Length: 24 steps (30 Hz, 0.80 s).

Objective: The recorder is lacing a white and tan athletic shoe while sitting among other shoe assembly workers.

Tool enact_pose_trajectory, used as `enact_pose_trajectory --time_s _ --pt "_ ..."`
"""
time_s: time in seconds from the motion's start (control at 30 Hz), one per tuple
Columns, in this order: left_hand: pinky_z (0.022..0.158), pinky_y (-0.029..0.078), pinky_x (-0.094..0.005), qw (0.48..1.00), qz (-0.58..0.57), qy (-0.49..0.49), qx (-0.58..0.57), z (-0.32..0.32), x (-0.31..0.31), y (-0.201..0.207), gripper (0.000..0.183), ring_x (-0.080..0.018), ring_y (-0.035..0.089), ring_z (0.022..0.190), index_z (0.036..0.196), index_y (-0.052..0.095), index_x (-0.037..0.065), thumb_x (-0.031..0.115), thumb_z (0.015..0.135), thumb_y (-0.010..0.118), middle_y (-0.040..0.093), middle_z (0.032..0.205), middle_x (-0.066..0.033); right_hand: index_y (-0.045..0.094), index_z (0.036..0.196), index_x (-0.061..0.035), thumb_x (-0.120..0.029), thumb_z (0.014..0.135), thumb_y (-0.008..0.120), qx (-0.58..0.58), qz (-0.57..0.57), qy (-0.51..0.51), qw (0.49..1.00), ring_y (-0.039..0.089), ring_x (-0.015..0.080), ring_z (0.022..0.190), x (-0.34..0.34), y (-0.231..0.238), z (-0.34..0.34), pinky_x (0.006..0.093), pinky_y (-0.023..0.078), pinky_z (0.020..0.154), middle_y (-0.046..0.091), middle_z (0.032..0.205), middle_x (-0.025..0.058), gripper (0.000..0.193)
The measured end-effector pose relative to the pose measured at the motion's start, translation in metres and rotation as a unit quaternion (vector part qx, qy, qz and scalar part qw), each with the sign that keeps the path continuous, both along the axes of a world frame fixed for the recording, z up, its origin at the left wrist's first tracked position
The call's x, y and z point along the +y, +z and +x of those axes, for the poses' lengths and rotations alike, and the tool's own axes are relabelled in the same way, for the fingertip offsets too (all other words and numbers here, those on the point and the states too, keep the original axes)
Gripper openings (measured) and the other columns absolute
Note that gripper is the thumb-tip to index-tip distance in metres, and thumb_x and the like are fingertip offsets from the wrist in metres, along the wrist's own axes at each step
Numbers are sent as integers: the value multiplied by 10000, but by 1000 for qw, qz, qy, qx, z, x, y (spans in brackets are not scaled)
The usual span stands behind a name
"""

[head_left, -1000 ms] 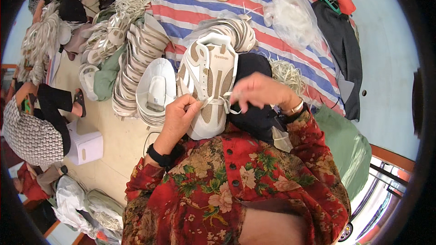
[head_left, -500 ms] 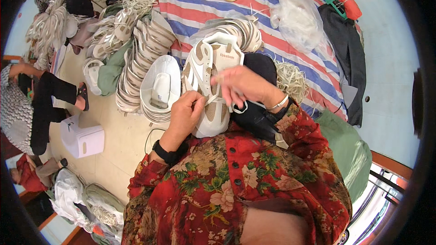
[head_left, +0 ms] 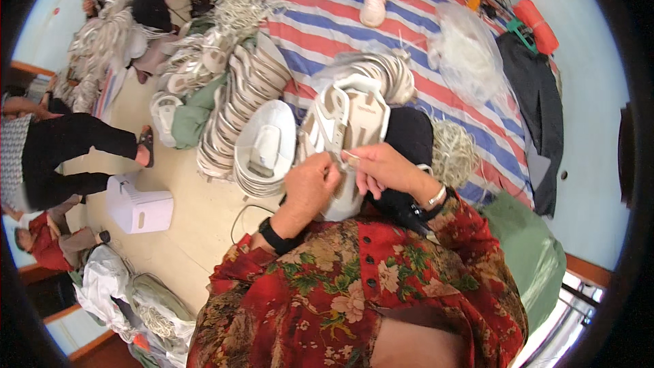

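In front of me lies a white and beige shoe upper point(head_left: 368, 114), its tongue opened away from me and its toe against my shirt. My left hand point(head_left: 310, 185) is closed at the near left side of the lacing; its fingertips are pressed together on the upper's edge or a lace, and I cannot tell which. Just right of it, my right hand point(head_left: 387, 169) pinches a pale shoelace between thumb and forefinger, with the other fingers curled loosely below. Both hands cover most of the eyelets. Dark cloth on my leg point(head_left: 411, 138) lies right of the upper.
Left of the upper stand nested white uppers point(head_left: 266, 142) and a long curved stack of uppers point(head_left: 244, 95). Beyond lies another bundle point(head_left: 387, 73) on the striped sheet point(head_left: 320, 1). Loose laces point(head_left: 455, 153) lie at right. A white bin point(head_left: 139, 206) and seated people are at left.
My right hand has drawn in close to the left hand, its fingers now pinching a lace. The whole view has shifted, so the surroundings appear farther right and lower.
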<state>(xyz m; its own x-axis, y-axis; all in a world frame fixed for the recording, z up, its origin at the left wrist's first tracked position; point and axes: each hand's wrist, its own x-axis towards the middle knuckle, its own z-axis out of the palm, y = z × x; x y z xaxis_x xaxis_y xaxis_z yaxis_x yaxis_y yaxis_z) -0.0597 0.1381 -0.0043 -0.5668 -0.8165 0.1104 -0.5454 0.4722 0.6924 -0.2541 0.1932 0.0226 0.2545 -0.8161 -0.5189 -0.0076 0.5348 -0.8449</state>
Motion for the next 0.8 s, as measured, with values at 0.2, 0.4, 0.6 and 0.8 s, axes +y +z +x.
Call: enact_pose_trajectory --time_s 0.2,0.4,0.6,0.8 --pt "578 480 -455 999 30 -17 -14 1 -2 1 149 -366 624 677 780 596 77 218 822 614 624 738 -134 565 1326 -57 -309 1037 449 1 5 -35 999 562 102 416 8 3 9 210 395 392 659 655 64 401" --pt "602 474 -387 983 185 -12 19 2 -7 1 180 -346 595 665 804 608 64 232 868 609 619 730 -133 598 1231 -26 -289 1035 460 -95 77 -137 983 566 140 413 15 0 17 240 423 387 651 648 94 355" --pt "599 468 -388 991 118 -56 8 8 -10 8 202 -332 594 662 838 610 60 251 902 609 611 753 -137 641 1029 -28 -351 1027 501 -97 40 -83 991 561 141 407 12 5 11 235 409 368 652 641 91 351" --pt "606 470 -383 985 149 -84 35 18 -16 4 220 -304 610 682 845 620 60 271 907 630 622 754 -112 605 945 -27 -277 1018 474 15 4 -65 998 545 131 404 0 12 16 262 405 381 647 638 77 292"
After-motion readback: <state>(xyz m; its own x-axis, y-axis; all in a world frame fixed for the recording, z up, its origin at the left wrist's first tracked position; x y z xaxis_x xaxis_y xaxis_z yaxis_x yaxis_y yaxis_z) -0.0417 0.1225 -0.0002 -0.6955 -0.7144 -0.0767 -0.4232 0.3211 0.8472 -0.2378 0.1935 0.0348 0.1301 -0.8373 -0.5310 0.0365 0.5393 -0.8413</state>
